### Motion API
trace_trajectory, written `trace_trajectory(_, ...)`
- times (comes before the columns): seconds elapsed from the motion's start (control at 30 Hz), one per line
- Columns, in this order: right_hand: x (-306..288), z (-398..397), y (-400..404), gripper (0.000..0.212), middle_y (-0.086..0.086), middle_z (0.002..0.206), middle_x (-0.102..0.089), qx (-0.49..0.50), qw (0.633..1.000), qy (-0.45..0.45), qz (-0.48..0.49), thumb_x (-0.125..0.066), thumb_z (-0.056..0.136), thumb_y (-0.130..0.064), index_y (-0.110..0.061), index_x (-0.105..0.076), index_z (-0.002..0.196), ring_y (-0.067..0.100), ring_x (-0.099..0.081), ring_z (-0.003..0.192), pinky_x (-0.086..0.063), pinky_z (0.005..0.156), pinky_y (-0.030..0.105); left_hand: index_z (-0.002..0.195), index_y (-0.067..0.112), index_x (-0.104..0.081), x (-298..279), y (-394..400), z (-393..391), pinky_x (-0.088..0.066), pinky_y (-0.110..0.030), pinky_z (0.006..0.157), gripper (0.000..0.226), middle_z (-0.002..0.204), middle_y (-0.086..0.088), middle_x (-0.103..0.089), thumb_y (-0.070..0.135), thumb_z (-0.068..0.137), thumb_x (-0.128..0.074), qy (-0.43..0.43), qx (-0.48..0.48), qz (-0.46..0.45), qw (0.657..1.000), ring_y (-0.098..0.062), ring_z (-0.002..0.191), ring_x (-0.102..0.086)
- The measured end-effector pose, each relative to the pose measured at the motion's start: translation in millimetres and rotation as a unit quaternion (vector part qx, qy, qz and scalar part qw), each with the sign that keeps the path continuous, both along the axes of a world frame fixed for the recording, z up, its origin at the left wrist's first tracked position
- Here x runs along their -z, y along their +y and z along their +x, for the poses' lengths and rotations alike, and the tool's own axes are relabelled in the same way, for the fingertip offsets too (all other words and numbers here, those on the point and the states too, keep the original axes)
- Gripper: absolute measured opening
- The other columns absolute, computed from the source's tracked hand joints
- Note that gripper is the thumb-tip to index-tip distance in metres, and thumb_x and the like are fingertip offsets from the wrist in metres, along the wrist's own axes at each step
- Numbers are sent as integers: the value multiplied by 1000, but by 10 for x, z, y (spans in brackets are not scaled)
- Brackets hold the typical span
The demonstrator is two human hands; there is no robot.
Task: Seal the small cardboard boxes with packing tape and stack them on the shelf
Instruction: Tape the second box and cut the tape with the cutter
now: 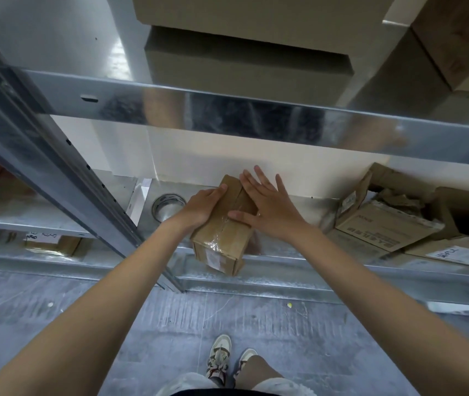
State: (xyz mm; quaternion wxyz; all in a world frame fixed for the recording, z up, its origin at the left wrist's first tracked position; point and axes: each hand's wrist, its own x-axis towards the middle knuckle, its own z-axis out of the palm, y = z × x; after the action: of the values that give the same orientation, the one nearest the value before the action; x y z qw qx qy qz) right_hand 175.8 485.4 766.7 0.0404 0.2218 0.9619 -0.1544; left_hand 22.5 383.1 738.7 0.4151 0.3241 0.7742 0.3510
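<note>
With our left hand (pixel 204 205) gripping the small box (pixel 222 232) and our right hand (pixel 264 207) spread flat on its taped seam, we judge sealing nearly done, stacking left.

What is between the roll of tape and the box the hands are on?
In the head view, the left hand lies between the tape roll and the small cardboard box, gripping the box's left side. Otherwise only bare metal shelf shows there.
</note>
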Motion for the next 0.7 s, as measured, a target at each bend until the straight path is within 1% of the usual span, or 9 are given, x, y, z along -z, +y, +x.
trace_trajectory(0.07,20,59,-101,98,-7,160,2,-17,1000,6,5,-20,78,-81,-20,-3,153,4,19,143,13,117,43,123,23,-61,-16,2,2,-40,-31,91,54,121,-3,-62,57,97,-28,1,8,-2,1000,-21,103,-58)
trace_trajectory(0.17,29,179,-327,100,-6,160,1,-36,999,9,5,-16,76,-82,-18,-6,153,1,19,142,11,118,44,128,22,-59,10,1,-2,-38,-36,104,56,129,-4,-59,57,96,-29,-3,8,3,1000,-22,115,-55)
trace_trajectory(0.27,29,302,-622,102,-6,160,-3,-55,998,18,-33,-16,73,-83,-18,-10,153,1,15,141,12,117,42,127,20,-59,20,-2,-2,-36,-40,107,60,130,-6,-59,60,95,-28,1,15,-5,1000,-24,118,-55)
trace_trajectory(0.43,94,489,-1008,83,-11,159,2,-99,991,44,-78,-34,89,-66,-22,-8,153,0,18,142,21,113,40,127,21,-59,11,-5,18,-37,-39,106,62,126,-4,-61,62,94,-26,-9,21,-8,1000,-22,114,-56)
trace_trajectory(0.53,202,493,-962,76,-10,158,-3,-113,989,70,-58,-43,92,-56,-22,-13,153,4,14,144,16,114,43,128,20,-58,-23,-13,35,-37,-38,107,60,128,-3,-60,61,95,-26,-18,15,-4,1000,-21,115,-55)
trace_trajectory(0.57,240,473,-915,75,-9,158,-8,-123,988,85,-34,-49,91,-51,-23,-17,152,9,11,146,11,115,48,125,20,-59,-45,-24,44,-40,-35,103,58,126,-3,-61,59,96,-27,-33,9,3,999,-20,112,-57)
trace_trajectory(0.63,314,425,-795,81,-5,159,-14,-112,987,115,13,-64,84,-45,-27,-21,150,21,5,146,-1,112,56,111,21,-63,-114,-73,82,-48,-29,86,53,116,-4,-66,57,97,-28,-96,-18,16,995,-16,96,-64)
trace_trajectory(0.67,320,406,-734,88,-5,159,-10,-81,990,117,3,-69,80,-46,-31,-18,150,25,7,146,-3,112,59,105,22,-64,-150,-120,96,-50,-27,78,53,110,-5,-69,59,96,-28,-137,-36,18,990,-15,89,-66)
trace_trajectory(0.7,297,395,-672,94,-8,160,-3,-41,992,115,-29,-71,77,-49,-36,-14,150,26,11,146,-3,113,58,103,24,-64,-194,-184,121,-52,-28,75,55,105,-6,-71,62,94,-26,-179,-53,19,982,-16,85,-68)
